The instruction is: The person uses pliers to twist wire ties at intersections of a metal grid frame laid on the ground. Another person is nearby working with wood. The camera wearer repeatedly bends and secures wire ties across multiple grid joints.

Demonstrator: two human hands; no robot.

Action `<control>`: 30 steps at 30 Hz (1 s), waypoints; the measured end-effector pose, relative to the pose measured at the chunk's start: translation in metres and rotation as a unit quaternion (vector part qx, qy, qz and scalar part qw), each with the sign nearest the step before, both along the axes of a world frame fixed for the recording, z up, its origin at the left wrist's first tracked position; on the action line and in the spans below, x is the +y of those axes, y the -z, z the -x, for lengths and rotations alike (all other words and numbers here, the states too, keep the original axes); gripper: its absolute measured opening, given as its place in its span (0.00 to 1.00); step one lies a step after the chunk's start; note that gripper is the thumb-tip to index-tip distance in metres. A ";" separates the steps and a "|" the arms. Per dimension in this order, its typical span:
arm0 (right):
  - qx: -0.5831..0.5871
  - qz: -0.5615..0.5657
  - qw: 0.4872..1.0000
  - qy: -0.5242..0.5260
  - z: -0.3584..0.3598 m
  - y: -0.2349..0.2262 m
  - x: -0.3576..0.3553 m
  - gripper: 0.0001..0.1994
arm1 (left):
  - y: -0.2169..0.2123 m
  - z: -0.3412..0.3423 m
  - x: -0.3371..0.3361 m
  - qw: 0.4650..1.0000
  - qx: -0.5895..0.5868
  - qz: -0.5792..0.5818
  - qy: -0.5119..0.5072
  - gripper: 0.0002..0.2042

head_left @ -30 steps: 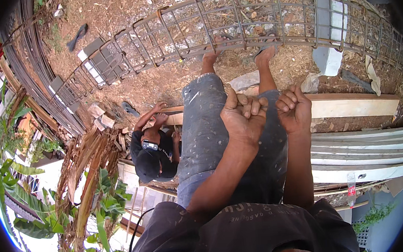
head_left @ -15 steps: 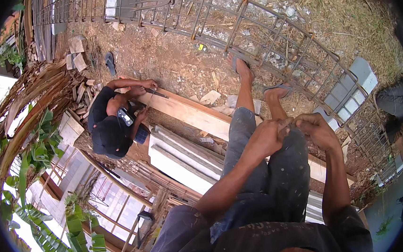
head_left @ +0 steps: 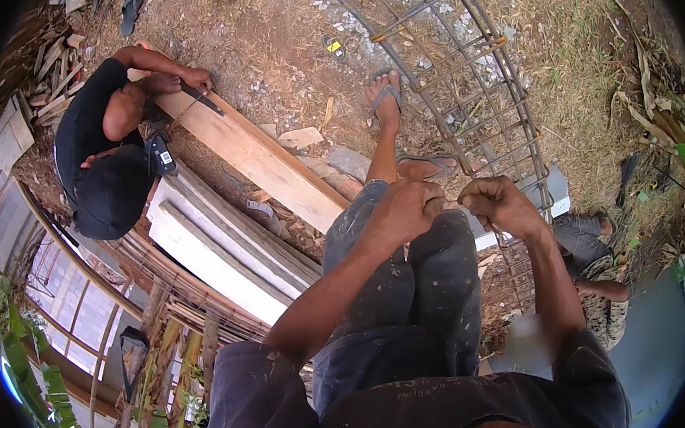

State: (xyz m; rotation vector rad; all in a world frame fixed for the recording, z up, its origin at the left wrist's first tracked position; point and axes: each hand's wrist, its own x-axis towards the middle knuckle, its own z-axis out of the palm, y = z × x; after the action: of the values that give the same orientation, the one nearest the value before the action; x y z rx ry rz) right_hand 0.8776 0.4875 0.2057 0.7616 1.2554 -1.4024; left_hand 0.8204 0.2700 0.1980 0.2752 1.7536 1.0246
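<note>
My left hand (head_left: 402, 209) and my right hand (head_left: 503, 205) are held close together above my knees, both curled into fists, knuckles nearly touching. Whatever sits between the fingers is too small to make out. My legs in dusty grey trousers (head_left: 412, 281) stretch forward, with my feet in sandals (head_left: 386, 98) on the dirt. A long rebar cage (head_left: 460, 68) lies just beyond my feet and passes under my right hand.
A person in black (head_left: 100, 152) crouches at the left, holding a tool on a wooden plank (head_left: 257, 156). Pale boards (head_left: 216, 248) are stacked beside it. Another person (head_left: 597, 274) sits at the right. Green leaves (head_left: 43, 398) fill the lower left.
The view has swung round, so the person in black and the plank now lie further up and left. My hands stay together over my knees, fists still closed.
</note>
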 end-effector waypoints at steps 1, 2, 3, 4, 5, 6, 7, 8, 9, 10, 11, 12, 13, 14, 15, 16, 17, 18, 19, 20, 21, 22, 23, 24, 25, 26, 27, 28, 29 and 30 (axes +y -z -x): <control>-0.033 0.023 0.999 0.015 0.016 0.000 0.002 0.10 | 0.009 0.003 -0.007 0.998 0.055 -0.023 -0.032 0.09; -0.048 0.025 0.999 0.000 0.030 0.004 0.002 0.09 | 0.017 0.006 -0.009 0.997 0.049 -0.019 -0.055 0.08; -0.047 0.020 0.998 -0.024 0.042 0.009 0.002 0.09 | 0.026 0.013 -0.010 0.996 0.043 -0.015 -0.076 0.08; -0.044 0.016 0.998 -0.049 0.054 0.019 0.000 0.09 | 0.040 0.019 -0.011 0.994 0.040 -0.010 -0.096 0.07; -0.041 0.012 0.996 -0.072 0.065 0.030 -0.002 0.09 | 0.057 0.024 -0.012 0.995 0.060 0.015 -0.083 0.07; 0.005 -0.046 0.993 -0.110 0.078 0.044 -0.006 0.09 | 0.078 0.029 -0.012 0.994 0.077 0.041 -0.068 0.07; 0.053 -0.102 0.982 -0.148 0.092 0.061 -0.009 0.08 | 0.106 0.030 -0.010 0.969 0.210 0.045 -0.126 0.09; 0.131 -0.202 0.955 -0.173 0.100 0.086 -0.009 0.09 | 0.125 0.037 -0.007 0.959 0.192 0.057 -0.199 0.12; 0.209 -0.296 0.911 -0.196 0.109 0.112 -0.007 0.10 | 0.144 0.045 -0.005 0.943 0.177 0.064 -0.275 0.14; 0.245 -0.366 0.866 -0.237 0.127 0.131 -0.006 0.11 | 0.154 0.056 -0.004 0.930 0.008 0.074 -0.359 0.17; 0.278 -0.431 0.813 -0.274 0.143 0.147 -0.007 0.13 | 0.167 0.061 -0.006 0.930 0.027 0.110 -0.350 0.18; 0.251 -0.440 0.803 -0.314 0.151 0.171 -0.006 0.13 | 0.180 0.067 -0.007 0.929 0.049 0.145 -0.338 0.19; 0.228 -0.447 0.790 -0.353 0.158 0.192 -0.008 0.14 | 0.193 0.073 -0.006 0.925 0.075 0.180 -0.327 0.21; 0.237 -0.413 0.792 -0.382 0.165 0.201 -0.024 0.14 | 0.211 0.069 -0.006 0.925 0.167 0.191 -0.282 0.20; 0.247 -0.379 0.793 -0.408 0.174 0.207 -0.039 0.14 | 0.230 0.061 -0.005 0.916 0.259 0.200 -0.234 0.19; 0.330 -0.337 0.790 -0.391 0.171 0.230 -0.036 0.14 | 0.236 0.063 0.001 0.899 0.349 0.195 -0.178 0.18; 0.411 -0.293 0.780 -0.371 0.166 0.249 -0.032 0.13 | 0.243 0.069 0.007 0.916 0.314 0.186 -0.167 0.16; 0.363 -0.261 0.821 -0.355 0.166 0.251 -0.036 0.14 | 0.240 0.078 0.006 0.932 0.269 0.189 -0.154 0.15; 0.312 -0.228 0.858 -0.338 0.174 0.245 -0.038 0.14 | 0.237 0.081 0.006 0.945 0.224 0.191 -0.143 0.13; 0.260 -0.196 0.891 -0.318 0.176 0.241 -0.040 0.15 | 0.234 0.080 0.002 0.947 0.215 0.207 -0.118 0.12; 0.261 -0.208 0.883 -0.331 0.175 0.240 -0.037 0.15 | 0.234 0.085 -0.003 0.947 0.212 0.221 -0.097 0.11; 0.262 -0.221 0.874 -0.344 0.171 0.235 -0.031 0.16 | 0.234 0.088 -0.007 0.946 0.209 0.234 -0.076 0.10; 0.263 -0.234 0.866 -0.356 0.166 0.230 -0.024 0.16 | 0.234 0.090 -0.008 0.944 0.217 0.235 -0.078 0.09; 0.297 -0.251 0.849 -0.358 0.163 0.222 -0.017 0.16 | 0.233 0.090 -0.010 0.942 0.226 0.236 -0.079 0.08; 0.314 -0.244 0.838 -0.374 0.162 0.220 -0.016 0.16 | 0.233 0.091 -0.013 0.939 0.235 0.238 -0.080 0.08; 0.331 -0.237 0.826 -0.389 0.161 0.219 -0.017 0.17 | 0.233 0.092 -0.015 0.928 0.259 0.250 -0.096 0.08; 0.347 -0.233 0.814 -0.404 0.162 0.215 -0.018 0.17 | 0.233 0.093 -0.016 0.917 0.284 0.258 -0.112 0.08; 0.275 -0.278 0.819 -0.420 0.171 0.212 -0.028 0.17 | 0.231 0.096 -0.016 0.905 0.308 0.265 -0.126 0.09; 0.257 -0.319 0.822 -0.396 0.176 0.211 -0.038 0.17 | 0.231 0.100 -0.018 0.918 0.276 0.257 -0.124 0.09; 0.240 -0.359 0.822 -0.371 0.180 0.211 -0.047 0.18 | 0.224 0.110 -0.020 0.930 0.244 0.248 -0.122 0.09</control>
State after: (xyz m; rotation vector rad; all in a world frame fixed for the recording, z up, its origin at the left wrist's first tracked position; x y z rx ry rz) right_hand 0.6972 0.4409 -0.0058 0.2924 2.2337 -0.4396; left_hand 0.7103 0.2496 -0.0263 -0.0181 2.4823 0.6728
